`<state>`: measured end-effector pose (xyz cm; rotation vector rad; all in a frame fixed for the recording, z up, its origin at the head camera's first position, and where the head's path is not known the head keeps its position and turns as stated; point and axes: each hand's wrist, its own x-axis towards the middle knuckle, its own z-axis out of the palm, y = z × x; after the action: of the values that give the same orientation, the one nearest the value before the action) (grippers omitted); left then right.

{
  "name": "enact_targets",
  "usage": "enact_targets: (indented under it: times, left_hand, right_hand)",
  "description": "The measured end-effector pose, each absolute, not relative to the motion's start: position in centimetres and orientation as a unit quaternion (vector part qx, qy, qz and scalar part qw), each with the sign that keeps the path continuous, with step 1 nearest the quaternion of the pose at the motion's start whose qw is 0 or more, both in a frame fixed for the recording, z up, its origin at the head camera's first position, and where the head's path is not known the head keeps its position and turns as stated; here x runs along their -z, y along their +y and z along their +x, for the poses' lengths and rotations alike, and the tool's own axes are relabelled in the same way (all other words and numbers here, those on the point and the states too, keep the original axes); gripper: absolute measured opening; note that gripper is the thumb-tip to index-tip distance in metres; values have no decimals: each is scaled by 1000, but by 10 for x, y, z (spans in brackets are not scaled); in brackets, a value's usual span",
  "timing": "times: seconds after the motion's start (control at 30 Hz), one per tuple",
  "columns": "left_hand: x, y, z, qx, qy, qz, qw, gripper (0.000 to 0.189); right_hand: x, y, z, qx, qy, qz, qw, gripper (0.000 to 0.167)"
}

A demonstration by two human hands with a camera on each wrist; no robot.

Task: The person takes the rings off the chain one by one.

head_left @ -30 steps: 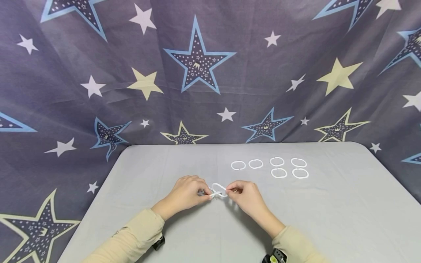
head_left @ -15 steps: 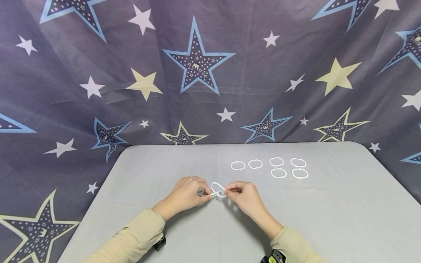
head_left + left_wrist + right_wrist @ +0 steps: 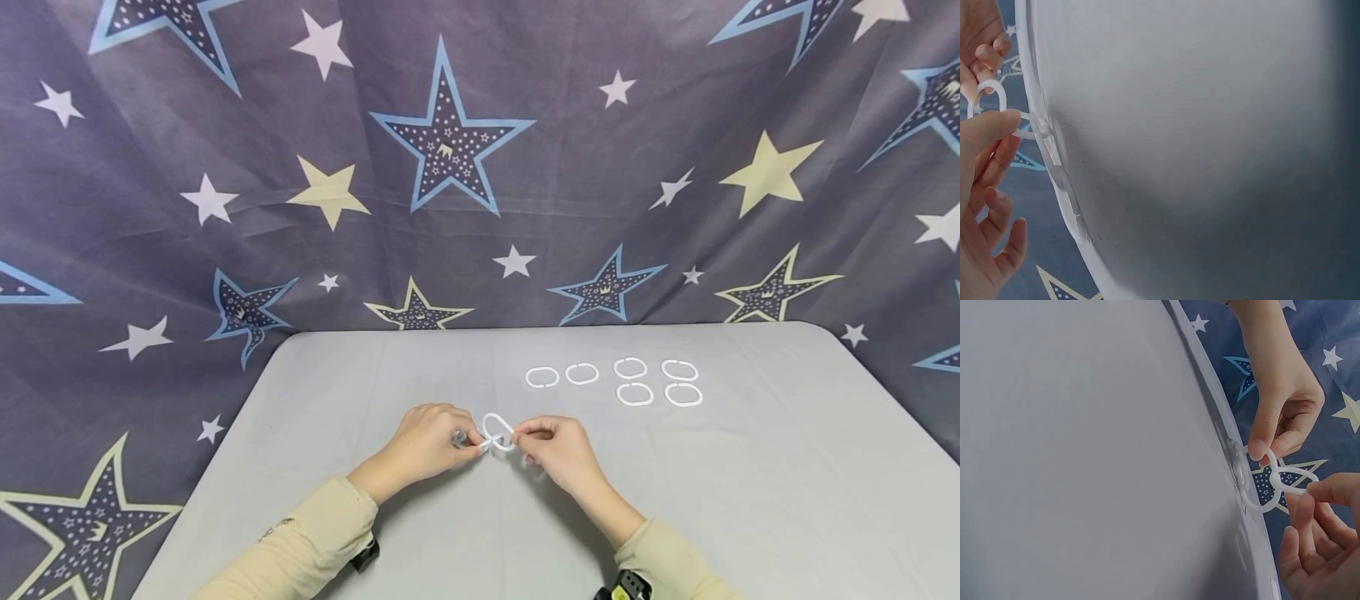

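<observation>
In the head view my left hand (image 3: 431,440) pinches a white oval link between thumb and fingertips. My right hand (image 3: 562,450) pinches a second white link (image 3: 493,415), which stands tilted up and crosses the first one. The right wrist view shows the left hand's link (image 3: 1266,507) and the right hand's link (image 3: 1297,469) looped through each other. More joined links (image 3: 1059,176) trail from the left hand's link against the table in the left wrist view. From above, the left hand mostly hides that chain.
Several loose white oval links lie on the grey table (image 3: 750,483), to the back right. Among them are a link (image 3: 542,387) at the left and a link (image 3: 684,405) at the right. A star-patterned cloth (image 3: 570,200) hangs behind the table.
My right hand has shifted very slightly left, and its link now stands a little more upright. My left hand stays almost in place. The loose links have not moved.
</observation>
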<state>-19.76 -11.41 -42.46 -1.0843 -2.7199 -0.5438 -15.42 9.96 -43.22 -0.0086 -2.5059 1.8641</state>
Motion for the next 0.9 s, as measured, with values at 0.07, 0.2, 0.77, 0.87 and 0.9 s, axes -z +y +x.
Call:
enact_targets:
  times: [0.07,0.2,0.77,0.87,0.9]
  left_hand:
    - [424,-114,-198,182,-911,-362,80,7]
    - [423,-114,-197,183,-910,-363,77,7]
    - [426,-114,-199,188,-908,-367,80,7]
    - [426,-114,-198,189,-908,-366,78,7]
    - [426,-114,-198,189,-908,-365,78,7]
  right_hand:
    - [431,100,-154,-603,-798,-12,5,7]
    - [429,100,-153,-613,-790,-23,1,8]
    - [424,113,-157,-614,-788,-39,21,6]
    - [424,117,-158,-614,-788,-42,22,7]
    - [424,118,-158,-612,-789,-43,23,8]
